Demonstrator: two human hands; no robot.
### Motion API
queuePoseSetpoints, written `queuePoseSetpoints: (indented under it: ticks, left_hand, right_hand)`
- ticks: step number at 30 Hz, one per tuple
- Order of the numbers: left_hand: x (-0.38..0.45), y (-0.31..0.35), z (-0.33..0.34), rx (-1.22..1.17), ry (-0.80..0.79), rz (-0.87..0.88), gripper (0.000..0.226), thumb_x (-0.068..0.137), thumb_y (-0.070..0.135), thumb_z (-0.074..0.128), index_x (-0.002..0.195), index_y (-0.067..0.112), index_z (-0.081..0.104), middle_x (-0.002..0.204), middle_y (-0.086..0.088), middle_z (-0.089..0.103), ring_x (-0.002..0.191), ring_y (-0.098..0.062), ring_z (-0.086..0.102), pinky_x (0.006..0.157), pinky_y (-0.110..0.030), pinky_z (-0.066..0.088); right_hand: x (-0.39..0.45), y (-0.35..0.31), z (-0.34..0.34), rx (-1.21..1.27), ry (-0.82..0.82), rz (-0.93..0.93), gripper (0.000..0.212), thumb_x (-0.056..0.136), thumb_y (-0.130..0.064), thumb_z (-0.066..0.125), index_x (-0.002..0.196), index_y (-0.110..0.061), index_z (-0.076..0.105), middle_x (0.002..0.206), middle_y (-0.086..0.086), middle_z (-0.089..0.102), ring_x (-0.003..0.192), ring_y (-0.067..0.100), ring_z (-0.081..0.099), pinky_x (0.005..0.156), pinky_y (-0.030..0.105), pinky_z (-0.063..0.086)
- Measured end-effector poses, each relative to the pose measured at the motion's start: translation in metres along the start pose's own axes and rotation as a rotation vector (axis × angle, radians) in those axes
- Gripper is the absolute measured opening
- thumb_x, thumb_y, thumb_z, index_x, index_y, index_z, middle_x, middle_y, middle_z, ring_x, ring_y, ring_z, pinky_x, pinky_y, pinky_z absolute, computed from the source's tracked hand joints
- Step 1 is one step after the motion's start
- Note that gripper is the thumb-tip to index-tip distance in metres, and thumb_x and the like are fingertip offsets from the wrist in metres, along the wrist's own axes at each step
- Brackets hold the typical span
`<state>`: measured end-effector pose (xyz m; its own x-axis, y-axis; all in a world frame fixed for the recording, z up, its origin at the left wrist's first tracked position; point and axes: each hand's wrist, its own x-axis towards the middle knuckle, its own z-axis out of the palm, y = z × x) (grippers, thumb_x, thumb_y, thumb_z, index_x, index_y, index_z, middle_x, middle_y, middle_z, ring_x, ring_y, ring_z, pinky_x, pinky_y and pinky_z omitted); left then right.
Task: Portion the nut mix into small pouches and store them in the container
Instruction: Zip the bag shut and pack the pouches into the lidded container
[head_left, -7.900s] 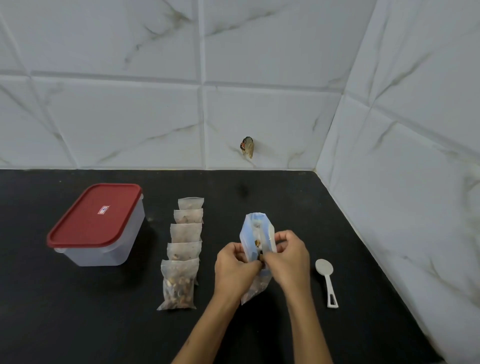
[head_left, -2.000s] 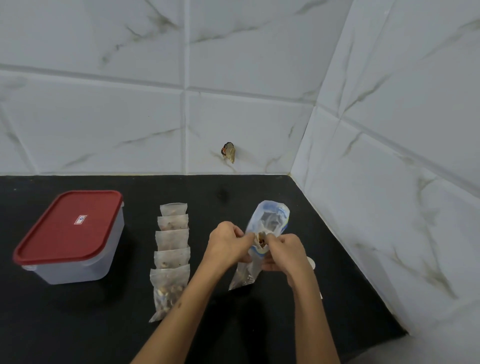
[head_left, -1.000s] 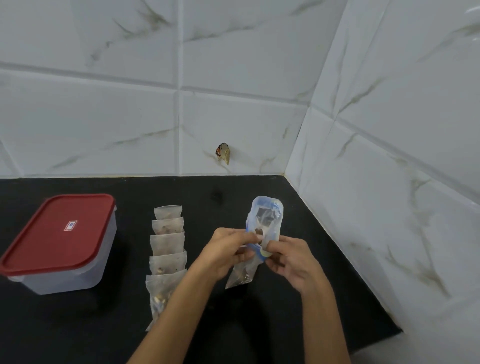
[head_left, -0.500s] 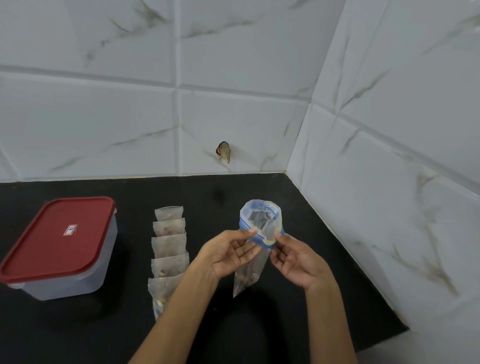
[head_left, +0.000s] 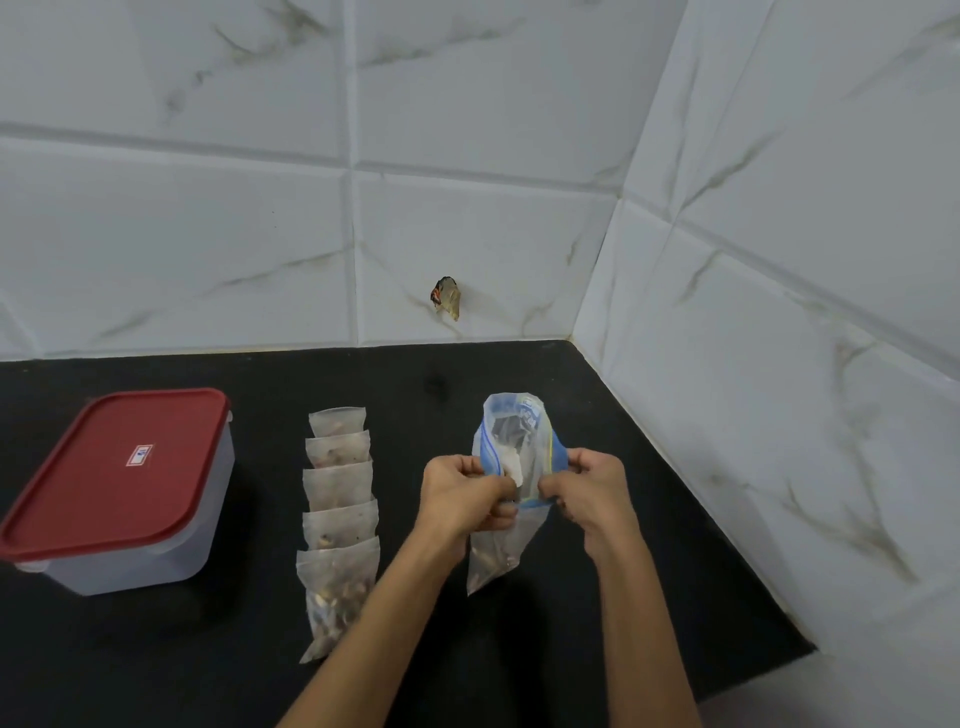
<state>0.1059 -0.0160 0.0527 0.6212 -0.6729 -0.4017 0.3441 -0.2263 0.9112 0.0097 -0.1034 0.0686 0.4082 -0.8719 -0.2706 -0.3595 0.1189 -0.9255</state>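
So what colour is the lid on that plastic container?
Red, with a small white label; the lid shows in the head view.

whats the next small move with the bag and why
Probably draw a small pouch out of the zip bag: both the left hand and right hand hold its mouth open, something whitish sits at the opening, and five filled pouches already lie in a row.

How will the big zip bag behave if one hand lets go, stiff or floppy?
Probably floppy: the zip bag is thin clear film, creased where the left hand and right hand pinch its rim. Its lower part hangs narrow with few nuts, so it seems light. It would likely sag and could spill.
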Motion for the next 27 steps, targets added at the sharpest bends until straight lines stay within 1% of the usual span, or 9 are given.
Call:
queuePoseSetpoints:
  ticks: [3,6,10,13,16,19,21,23,27]
  left_hand:
    - [0.004,0.005,-0.009,-0.143,-0.064,-0.123,0.026,0.078,0.021,0.077,0.094,0.004,0.065,0.08,-0.008,0.066,0.057,-0.011,0.062,0.051,-0.024,0.052]
    - [0.01,0.007,-0.013,-0.298,-0.075,-0.229,0.026,0.082,0.033,0.072,0.083,0.009,0.063,0.071,-0.003,0.062,0.062,-0.014,0.062,0.051,-0.027,0.053]
    - [0.009,0.008,-0.013,-0.4,-0.172,-0.324,0.019,0.076,0.021,0.076,0.08,0.008,0.063,0.065,-0.003,0.062,0.057,-0.014,0.061,0.05,-0.025,0.054]
    - [0.009,0.009,-0.013,-0.438,-0.207,-0.298,0.017,0.071,0.013,0.077,0.081,0.008,0.064,0.071,-0.004,0.06,0.065,-0.015,0.059,0.048,-0.022,0.053]
    - [0.01,0.011,-0.011,-0.385,-0.153,-0.197,0.012,0.076,0.006,0.073,0.081,0.008,0.063,0.073,-0.004,0.06,0.066,-0.014,0.06,0.051,-0.022,0.053]
    - [0.01,0.009,-0.01,-0.277,-0.074,-0.122,0.007,0.079,-0.001,0.068,0.08,0.006,0.065,0.069,-0.005,0.065,0.065,-0.014,0.06,0.058,-0.025,0.052]
    - [0.011,0.007,-0.012,-0.205,0.031,-0.028,0.011,0.081,-0.004,0.064,0.077,0.006,0.064,0.062,-0.004,0.063,0.052,-0.008,0.057,0.051,-0.022,0.049]
    - [0.01,0.006,-0.014,-0.139,0.129,0.087,0.015,0.081,-0.008,0.06,0.081,0.005,0.065,0.069,-0.006,0.064,0.043,-0.003,0.055,0.041,-0.015,0.043]
    - [0.008,0.012,-0.019,-0.067,0.066,0.11,0.025,0.081,-0.012,0.056,0.095,0.007,0.066,0.081,-0.005,0.065,0.058,-0.006,0.06,0.046,-0.016,0.047]
  right_hand:
    - [0.003,0.0,-0.008,0.099,-0.17,0.085,0.032,0.077,0.016,0.055,0.099,-0.006,0.065,0.082,0.008,0.066,0.056,0.008,0.057,0.048,0.018,0.043]
    - [0.008,0.006,-0.016,0.193,-0.256,0.158,0.034,0.08,0.015,0.053,0.106,-0.004,0.064,0.088,0.01,0.069,0.079,0.023,0.06,0.08,0.039,0.052]
    - [0.008,0.009,-0.016,0.281,-0.346,0.171,0.028,0.078,0.008,0.061,0.101,-0.004,0.067,0.084,0.01,0.069,0.068,0.015,0.055,0.064,0.027,0.043]
    - [0.012,0.01,-0.012,0.384,-0.264,0.185,0.013,0.083,-0.015,0.067,0.092,-0.007,0.07,0.082,0.009,0.069,0.076,0.019,0.06,0.076,0.032,0.047]
    - [0.012,0.011,-0.01,0.376,-0.124,0.156,0.01,0.083,-0.015,0.069,0.085,-0.006,0.067,0.077,0.008,0.068,0.071,0.017,0.06,0.067,0.028,0.048]
    - [0.011,0.01,-0.009,0.146,0.022,0.059,0.012,0.078,-0.002,0.069,0.09,-0.006,0.068,0.078,0.008,0.067,0.064,0.013,0.058,0.054,0.022,0.045]
    - [0.01,0.009,-0.009,-0.093,0.176,-0.068,0.022,0.075,0.004,0.067,0.094,-0.008,0.069,0.08,0.004,0.068,0.068,0.013,0.061,0.056,0.023,0.046]
    - [0.008,0.006,-0.01,-0.235,0.275,-0.156,0.023,0.075,0.004,0.066,0.092,-0.011,0.067,0.084,0.002,0.068,0.073,0.013,0.062,0.057,0.023,0.046]
    - [0.011,0.001,-0.014,-0.098,0.13,-0.083,0.033,0.073,0.012,0.062,0.094,-0.014,0.063,0.088,0.002,0.067,0.081,0.013,0.062,0.065,0.025,0.05]
